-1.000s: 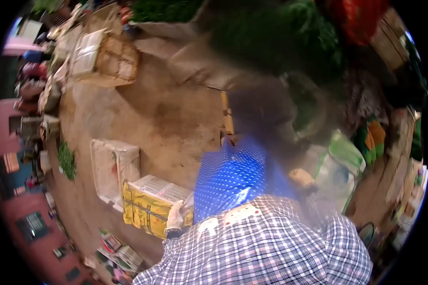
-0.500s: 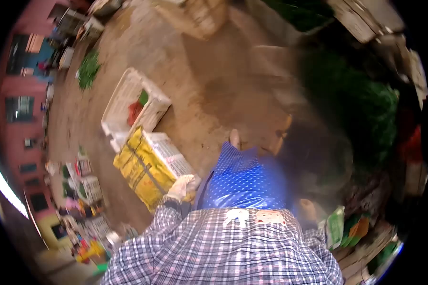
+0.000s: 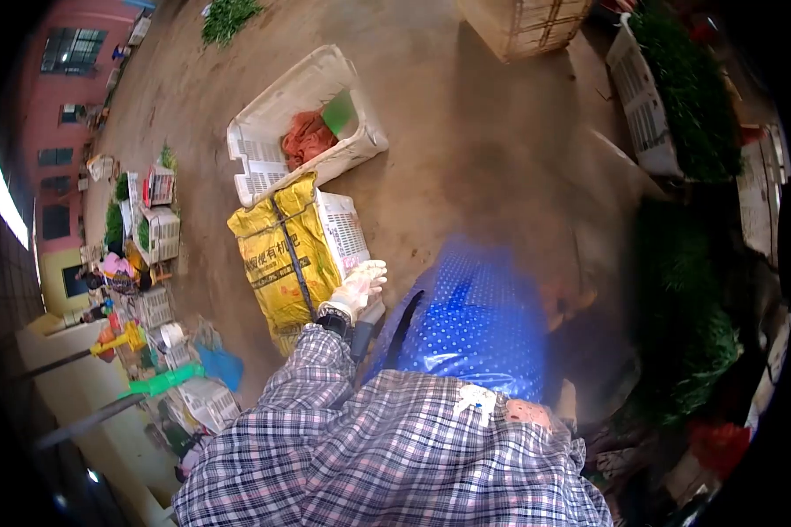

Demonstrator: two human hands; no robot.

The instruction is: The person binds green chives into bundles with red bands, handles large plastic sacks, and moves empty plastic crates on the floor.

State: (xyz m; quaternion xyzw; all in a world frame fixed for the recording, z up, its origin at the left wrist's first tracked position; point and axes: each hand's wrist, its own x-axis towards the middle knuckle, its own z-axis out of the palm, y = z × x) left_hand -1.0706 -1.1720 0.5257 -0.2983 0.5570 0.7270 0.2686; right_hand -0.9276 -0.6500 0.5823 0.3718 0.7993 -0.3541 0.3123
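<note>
brown floor (image 3: pixel 422 167) sits under the yellow box (image 3: pixel 283 259), which the open left hand (image 3: pixel 357 288) must grip to move, right hand (image 3: pixel 568 402) too blurry to tell.

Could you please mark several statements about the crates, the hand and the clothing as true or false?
1. The left hand wears a pale glove. True.
2. The yellow covering is free of printing. False: dark characters are printed on it.
3. Reddish material lies inside the open white crate. True.
4. The blue apron has no pattern. False: it has white dots.
5. The plaid shirt has short sleeves. False: the left sleeve reaches the wrist.
6. Greens fill another white crate. True.
</note>
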